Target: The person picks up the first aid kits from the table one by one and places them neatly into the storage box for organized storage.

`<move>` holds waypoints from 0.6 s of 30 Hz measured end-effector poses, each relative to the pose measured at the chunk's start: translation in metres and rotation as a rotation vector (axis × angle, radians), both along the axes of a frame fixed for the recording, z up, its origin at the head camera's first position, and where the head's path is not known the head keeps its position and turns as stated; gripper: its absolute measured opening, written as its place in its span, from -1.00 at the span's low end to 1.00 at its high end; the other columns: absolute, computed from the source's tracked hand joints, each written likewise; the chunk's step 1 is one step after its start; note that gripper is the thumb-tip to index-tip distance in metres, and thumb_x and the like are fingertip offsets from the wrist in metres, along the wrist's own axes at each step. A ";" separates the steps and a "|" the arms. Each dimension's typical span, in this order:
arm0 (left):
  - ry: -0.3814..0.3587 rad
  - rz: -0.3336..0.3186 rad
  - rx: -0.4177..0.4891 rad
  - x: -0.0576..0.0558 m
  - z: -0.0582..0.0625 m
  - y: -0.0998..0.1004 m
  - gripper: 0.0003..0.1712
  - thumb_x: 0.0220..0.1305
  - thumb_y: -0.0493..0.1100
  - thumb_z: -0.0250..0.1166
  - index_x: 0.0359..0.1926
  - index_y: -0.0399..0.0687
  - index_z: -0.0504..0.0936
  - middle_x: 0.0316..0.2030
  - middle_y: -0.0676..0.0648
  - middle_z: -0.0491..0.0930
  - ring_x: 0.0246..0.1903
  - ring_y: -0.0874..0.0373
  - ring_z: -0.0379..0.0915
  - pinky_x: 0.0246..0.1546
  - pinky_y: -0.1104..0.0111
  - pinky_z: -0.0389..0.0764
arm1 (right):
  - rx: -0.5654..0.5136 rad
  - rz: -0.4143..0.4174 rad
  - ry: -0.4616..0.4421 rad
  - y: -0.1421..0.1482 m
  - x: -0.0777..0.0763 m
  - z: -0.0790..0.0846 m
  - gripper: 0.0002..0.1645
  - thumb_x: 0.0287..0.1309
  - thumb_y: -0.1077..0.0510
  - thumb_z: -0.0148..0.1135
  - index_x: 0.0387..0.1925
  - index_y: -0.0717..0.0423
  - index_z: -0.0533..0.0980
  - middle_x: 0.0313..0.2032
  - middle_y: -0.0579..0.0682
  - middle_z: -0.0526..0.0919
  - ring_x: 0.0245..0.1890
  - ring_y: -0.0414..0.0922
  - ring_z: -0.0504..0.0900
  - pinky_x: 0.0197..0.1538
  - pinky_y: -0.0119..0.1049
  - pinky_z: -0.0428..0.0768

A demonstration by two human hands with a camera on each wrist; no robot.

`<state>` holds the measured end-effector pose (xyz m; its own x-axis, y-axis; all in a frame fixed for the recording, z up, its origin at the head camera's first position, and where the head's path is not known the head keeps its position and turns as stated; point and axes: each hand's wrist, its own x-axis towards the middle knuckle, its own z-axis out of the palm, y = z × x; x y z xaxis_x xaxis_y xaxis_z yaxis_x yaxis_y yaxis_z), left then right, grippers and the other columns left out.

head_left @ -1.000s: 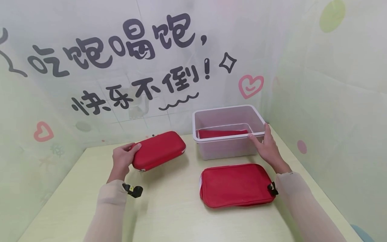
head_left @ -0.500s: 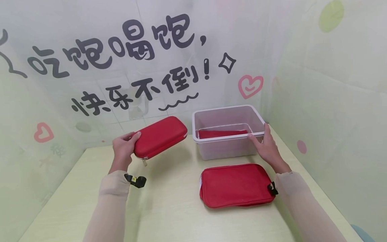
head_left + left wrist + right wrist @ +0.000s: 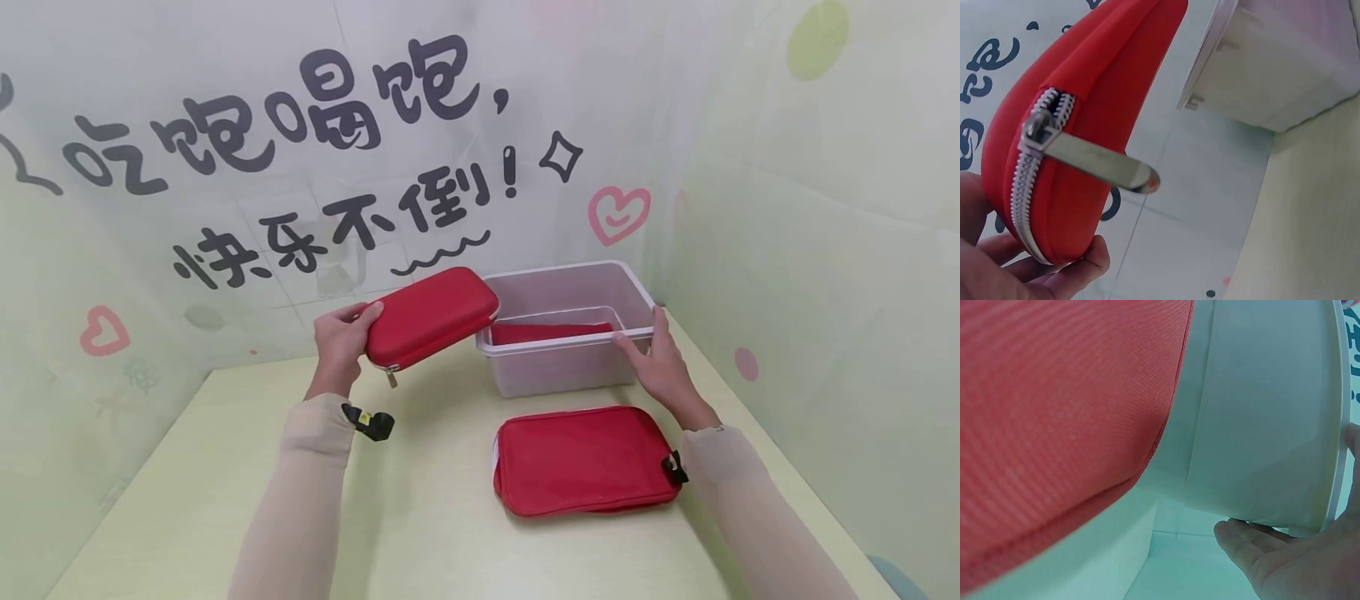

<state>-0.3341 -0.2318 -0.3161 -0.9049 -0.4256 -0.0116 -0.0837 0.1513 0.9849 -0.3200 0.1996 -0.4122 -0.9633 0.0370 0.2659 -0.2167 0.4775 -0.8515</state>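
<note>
My left hand (image 3: 341, 346) grips one end of a red hard-shell zip case (image 3: 431, 317), thumb on top, fingers beneath. The case hangs tilted above the table; its far end overlaps the left rim of a pale plastic bin (image 3: 562, 368) in the head view. In the left wrist view, its metal zipper pull (image 3: 1100, 162) dangles, and a gap separates the case from the bin. My right hand (image 3: 670, 371) holds the bin's front right corner, thumb at the front rim and fingers at the side. Inside the bin lies something red (image 3: 551, 332), mostly hidden.
A flat red zip pouch (image 3: 588, 462) lies on the light wooden table (image 3: 420, 517) in front of the bin, close to my right wrist. A printed sheet (image 3: 247, 333) with dark lettering rises behind the table, and another covering (image 3: 817, 275) stands along the right side.
My left hand has lifted the red case and carried it right, up to the bin's left rim in the head view. The right hand, bin and pouch have stayed in place.
</note>
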 end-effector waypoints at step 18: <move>0.047 -0.042 -0.076 -0.023 0.008 0.070 -0.48 0.25 -0.04 0.41 0.18 -0.18 0.63 -0.01 -0.23 0.62 -0.21 -0.03 0.64 -0.12 0.26 0.70 | -0.001 0.002 0.000 0.002 -0.004 0.000 0.09 0.36 -0.23 0.12 0.57 0.04 -0.30 0.42 0.29 0.14 0.41 0.24 0.14 0.34 0.39 0.15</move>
<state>-0.3574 -0.1613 -0.3086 -0.9207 -0.3854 0.0617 -0.0301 0.2278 0.9732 -0.3237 0.2015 -0.4126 -0.9633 0.0349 0.2662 -0.2182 0.4764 -0.8518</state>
